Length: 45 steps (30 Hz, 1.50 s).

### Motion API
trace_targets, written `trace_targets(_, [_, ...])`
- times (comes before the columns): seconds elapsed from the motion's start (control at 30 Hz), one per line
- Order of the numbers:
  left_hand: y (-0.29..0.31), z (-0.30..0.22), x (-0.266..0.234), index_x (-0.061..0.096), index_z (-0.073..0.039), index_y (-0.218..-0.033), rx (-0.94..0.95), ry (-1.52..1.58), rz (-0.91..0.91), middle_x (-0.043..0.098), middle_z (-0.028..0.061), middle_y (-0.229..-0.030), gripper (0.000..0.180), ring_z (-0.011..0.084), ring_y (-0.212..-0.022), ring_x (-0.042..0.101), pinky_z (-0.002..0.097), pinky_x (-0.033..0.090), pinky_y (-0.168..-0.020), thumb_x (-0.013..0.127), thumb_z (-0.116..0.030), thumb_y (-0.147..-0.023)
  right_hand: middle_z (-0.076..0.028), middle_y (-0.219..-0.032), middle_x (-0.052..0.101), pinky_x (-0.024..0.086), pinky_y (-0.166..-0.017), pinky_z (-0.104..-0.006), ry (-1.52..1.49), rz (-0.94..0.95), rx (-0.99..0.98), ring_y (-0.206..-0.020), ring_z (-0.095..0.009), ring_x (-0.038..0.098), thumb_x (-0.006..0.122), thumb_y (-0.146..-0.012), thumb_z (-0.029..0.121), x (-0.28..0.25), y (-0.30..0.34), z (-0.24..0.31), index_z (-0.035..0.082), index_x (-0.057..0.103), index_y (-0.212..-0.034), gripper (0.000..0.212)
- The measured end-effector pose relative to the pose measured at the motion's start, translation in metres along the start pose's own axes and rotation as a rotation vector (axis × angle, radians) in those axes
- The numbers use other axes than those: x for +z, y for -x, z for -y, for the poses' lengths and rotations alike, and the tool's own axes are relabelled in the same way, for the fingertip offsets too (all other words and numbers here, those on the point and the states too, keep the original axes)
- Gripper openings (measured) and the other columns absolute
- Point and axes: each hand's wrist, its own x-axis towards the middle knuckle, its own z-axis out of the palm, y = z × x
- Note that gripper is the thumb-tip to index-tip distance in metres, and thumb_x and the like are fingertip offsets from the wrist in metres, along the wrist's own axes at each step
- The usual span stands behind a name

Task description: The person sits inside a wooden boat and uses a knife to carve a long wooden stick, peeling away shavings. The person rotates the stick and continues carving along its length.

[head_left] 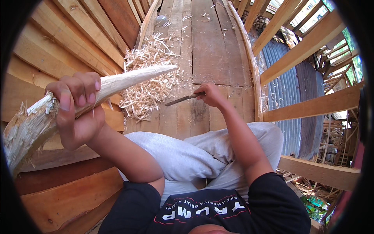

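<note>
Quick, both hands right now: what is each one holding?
Left hand: closed around the pale carved wooden stake, held up off the floor.
Right hand: closed on the knife, blade pointing left.

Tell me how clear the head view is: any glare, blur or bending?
Head view: sunlight washes out the pale carved stick and wood shavings; left hand and right hand with knife look sharp; railing beams curve near the black fisheye rim.

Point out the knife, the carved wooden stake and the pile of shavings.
knife (182,100): head view, middle of the blade, held in the right hand (208,94).
carved wooden stake (132,77): head view, smooth tapered shaft, held by the left hand (78,113).
pile of shavings (150,91): head view, centre of the heap.
</note>
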Motion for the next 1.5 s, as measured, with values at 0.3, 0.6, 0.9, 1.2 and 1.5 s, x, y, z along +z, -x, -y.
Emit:
trace_targets(0.3, [-0.001,0.002,0.007,0.039,-0.011,-0.077,-0.002,0.012,0.007,0.038,0.0021,-0.067,0.014,0.0141,-0.063,0.039,0.0369,0.036,-0.069,0.051,-0.017,-0.082,-0.013,-0.091,0.07,0.052,-0.075,-0.0371,0.059,-0.099,0.068,-0.084,-0.029,0.066,0.076,-0.068,0.004,0.026,0.0,0.004,0.008,0.074,-0.096,0.028])
trace_targets(0.6, [-0.001,0.006,0.011,0.039,-0.011,-0.077,-0.002,0.012,0.024,0.038,0.0024,-0.067,0.014,0.0142,-0.063,0.039,0.0369,0.036,-0.069,0.051,-0.017,-0.082,-0.013,-0.089,0.069,0.052,-0.074,-0.0353,0.087,-0.14,0.023,-0.083,-0.028,0.066,0.077,-0.066,0.002,0.05,0.004,0.015,0.006,0.074,-0.092,0.027])
trace_targets(0.9, [-0.001,0.007,0.012,0.038,-0.011,-0.077,0.004,0.005,0.026,0.038,0.0026,-0.066,0.014,0.0144,-0.063,0.039,0.0368,0.036,-0.069,0.05,-0.016,-0.082,-0.014,-0.09,0.07,0.052,-0.075,-0.0366,0.023,0.005,0.064,-0.083,-0.03,0.067,0.076,-0.066,0.001,0.018,-0.003,-0.006,0.008,0.075,-0.094,0.028])
trace_targets(1.2, [-0.002,0.007,0.012,0.038,-0.01,-0.077,-0.007,0.008,0.034,0.038,0.003,-0.066,0.015,0.0145,-0.062,0.039,0.0369,0.036,-0.069,0.051,-0.017,-0.081,-0.014,-0.089,0.07,0.052,-0.072,-0.0346,-0.024,0.093,0.098,-0.079,-0.029,0.067,0.076,-0.067,0.0,0.003,-0.005,-0.02,0.004,0.074,-0.091,0.025])
trace_targets(1.5, [0.0,0.007,0.009,0.039,-0.01,-0.077,-0.016,-0.012,0.005,0.038,0.0031,-0.067,0.015,0.0146,-0.062,0.039,0.037,0.036,-0.069,0.051,-0.018,-0.081,-0.012,-0.082,0.072,0.053,-0.069,-0.0305,0.085,0.397,0.206,-0.074,-0.019,0.068,0.076,-0.066,-0.004,-0.046,0.004,-0.011,0.005,0.074,-0.092,0.027])
